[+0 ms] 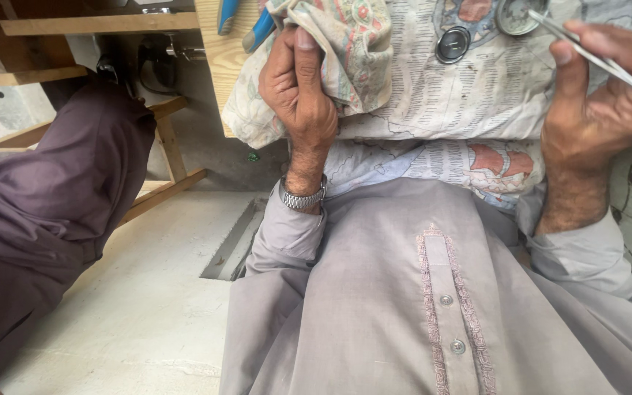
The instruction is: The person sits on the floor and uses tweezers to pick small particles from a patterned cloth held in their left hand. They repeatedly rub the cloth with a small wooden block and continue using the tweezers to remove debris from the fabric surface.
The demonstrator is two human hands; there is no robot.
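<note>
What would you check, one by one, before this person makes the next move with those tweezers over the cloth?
1. Tweezers held firmly in the right hand: ok, pinched between thumb and fingers.
2. Tweezer tip near the round open watch case: ok, it points at the case; whether they touch, cannot tell.
3. Left hand has a grip on the patterned cloth: ok, a bunched corner is held in the fist.
4. Dark round watch back resting steady on the cloth: ok, it lies flat, apart from both hands.
5. Small parts all accounted for: cannot tell, too small to see.
6. Blue-handled tools out of the way: ok, behind the left hand.
</note>
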